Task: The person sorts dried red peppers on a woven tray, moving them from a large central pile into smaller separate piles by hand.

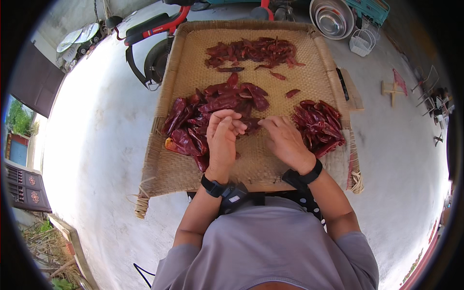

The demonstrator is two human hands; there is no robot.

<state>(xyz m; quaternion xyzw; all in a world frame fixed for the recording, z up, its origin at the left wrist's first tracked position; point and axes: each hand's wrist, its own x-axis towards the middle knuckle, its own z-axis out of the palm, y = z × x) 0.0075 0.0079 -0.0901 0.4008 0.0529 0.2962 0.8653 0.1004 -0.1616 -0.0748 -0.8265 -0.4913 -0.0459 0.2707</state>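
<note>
My left hand (224, 139) is over the woven tray (268, 166), its fingers curled beside a dark red dried chili pepper (252, 124). Whether those fingers touch the pepper cannot be made out. At the pepper's right end, the fingertips of my right hand (288, 139) pinch it. Left of and beyond my hands lies a large heap of whole dried chilies (221, 98), partly hidden by my left hand. A second pile of dark red chilies (320, 127) sits to the right. Smaller, thinner pieces of dried chili (253, 50) are spread at the tray's far end.
Single chilies (292, 93) lie loose between the piles. A black strip-like object (342, 84) rests on a board right of the tray. Beyond stand a red-framed two-wheeler (159, 32), metal basins (331, 18) and a white basket (361, 42) on the concrete floor.
</note>
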